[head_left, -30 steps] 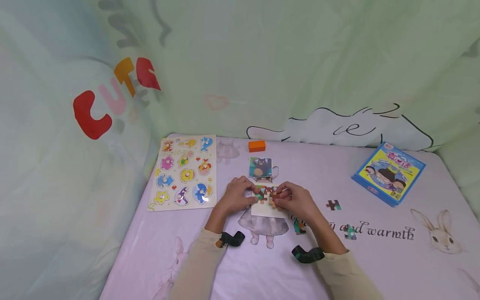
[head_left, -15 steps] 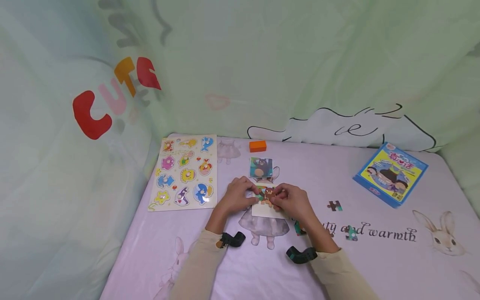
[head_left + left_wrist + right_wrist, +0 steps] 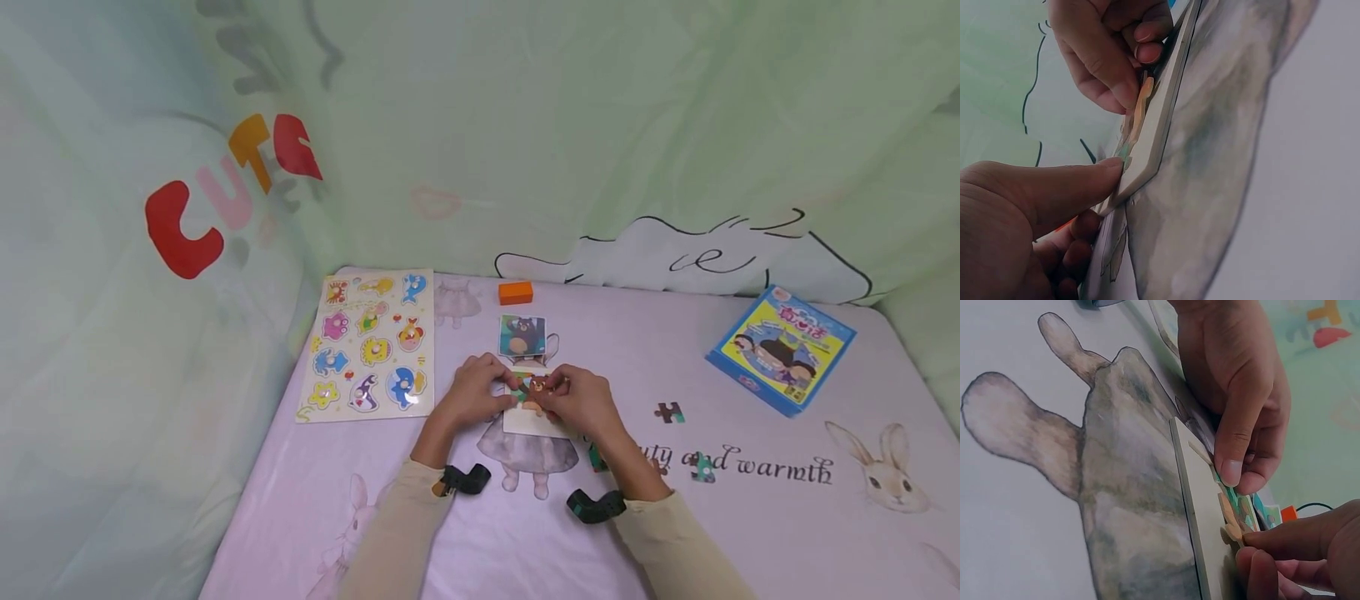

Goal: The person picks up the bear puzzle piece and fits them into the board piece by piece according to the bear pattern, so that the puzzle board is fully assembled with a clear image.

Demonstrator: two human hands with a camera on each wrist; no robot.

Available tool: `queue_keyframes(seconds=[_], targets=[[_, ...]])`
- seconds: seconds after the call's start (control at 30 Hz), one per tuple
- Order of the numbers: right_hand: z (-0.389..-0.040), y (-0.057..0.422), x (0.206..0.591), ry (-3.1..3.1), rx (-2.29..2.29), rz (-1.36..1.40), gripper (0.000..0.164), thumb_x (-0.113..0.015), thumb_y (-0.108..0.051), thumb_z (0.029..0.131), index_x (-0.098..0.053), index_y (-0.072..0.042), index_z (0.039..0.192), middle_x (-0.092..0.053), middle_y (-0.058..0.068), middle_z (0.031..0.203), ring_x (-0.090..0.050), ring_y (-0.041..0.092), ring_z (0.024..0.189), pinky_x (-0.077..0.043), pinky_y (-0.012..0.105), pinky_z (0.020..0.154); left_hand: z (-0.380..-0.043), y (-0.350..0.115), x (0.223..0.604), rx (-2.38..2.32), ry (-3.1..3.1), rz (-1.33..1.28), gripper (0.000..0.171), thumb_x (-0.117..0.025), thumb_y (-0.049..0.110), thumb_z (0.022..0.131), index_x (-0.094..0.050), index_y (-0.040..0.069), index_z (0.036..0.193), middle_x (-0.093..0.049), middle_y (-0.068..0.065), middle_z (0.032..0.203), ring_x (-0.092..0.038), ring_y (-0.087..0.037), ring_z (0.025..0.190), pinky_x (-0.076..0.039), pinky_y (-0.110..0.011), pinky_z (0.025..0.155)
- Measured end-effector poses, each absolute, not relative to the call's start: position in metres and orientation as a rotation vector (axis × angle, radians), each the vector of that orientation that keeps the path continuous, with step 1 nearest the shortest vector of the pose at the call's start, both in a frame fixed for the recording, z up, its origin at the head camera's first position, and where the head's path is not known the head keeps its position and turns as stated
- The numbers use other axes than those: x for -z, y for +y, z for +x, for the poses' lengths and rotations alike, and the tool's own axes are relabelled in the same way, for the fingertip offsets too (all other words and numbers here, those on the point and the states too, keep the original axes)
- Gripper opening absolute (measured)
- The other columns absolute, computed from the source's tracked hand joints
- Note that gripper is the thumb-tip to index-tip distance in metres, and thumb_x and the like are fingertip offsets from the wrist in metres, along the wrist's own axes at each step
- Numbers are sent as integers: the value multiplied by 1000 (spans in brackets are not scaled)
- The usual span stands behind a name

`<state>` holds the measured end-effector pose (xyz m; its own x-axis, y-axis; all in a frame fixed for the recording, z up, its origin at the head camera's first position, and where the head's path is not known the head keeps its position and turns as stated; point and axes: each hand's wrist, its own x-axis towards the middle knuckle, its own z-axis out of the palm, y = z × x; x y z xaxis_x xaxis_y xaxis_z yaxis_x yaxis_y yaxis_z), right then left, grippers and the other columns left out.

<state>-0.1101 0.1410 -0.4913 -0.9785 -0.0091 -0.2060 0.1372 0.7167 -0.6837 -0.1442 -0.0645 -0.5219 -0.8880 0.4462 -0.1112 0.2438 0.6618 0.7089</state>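
Orange-brown puzzle piece (image 3: 1140,112) — the right hand (image 3: 587,405) pinches it.

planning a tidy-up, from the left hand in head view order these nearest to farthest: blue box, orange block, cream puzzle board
1. Cream puzzle board, at the left hand
2. Orange block, farther back
3. Blue box, far right

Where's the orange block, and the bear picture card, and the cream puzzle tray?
Orange block (image 3: 516,294): head view, on its front face.
Bear picture card (image 3: 522,335): head view, on the printed bear.
Cream puzzle tray (image 3: 527,426): head view, on its bare near part.
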Motion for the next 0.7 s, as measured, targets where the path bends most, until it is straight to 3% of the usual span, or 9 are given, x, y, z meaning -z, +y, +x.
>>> queue_keyframes(seconds=[0.43,0.57,0.7], targets=[[-112,140,493,2798,1041,86,27,-81,-29,86,-69,-5,89,-64,5,68,-55,16,60,-41,27,51,-144,-63,525,-1043,2625,558,10,-74,24,92,-73,19,100,-57,2,107,-46,-20,106,-34,-38,94],[-114,146,493,2751,1060,54,24,-74,-29,93,-68,-5,92,-62,5,71,-53,17,63,-41,28,53,-145,-60,527,-1039,2641,553,8,-73,27,92,-73,20,97,-57,2,105,-47,-21,105,-34,-38,92],[-119,149,492,2669,1058,20,25,-74,-29,93,-67,-6,97,-61,5,76,-52,18,68,-40,29,57,-145,-58,528,-997,2697,546,10,-73,32,92,-71,22,90,-55,2,101,-47,-20,101,-35,-38,88]])
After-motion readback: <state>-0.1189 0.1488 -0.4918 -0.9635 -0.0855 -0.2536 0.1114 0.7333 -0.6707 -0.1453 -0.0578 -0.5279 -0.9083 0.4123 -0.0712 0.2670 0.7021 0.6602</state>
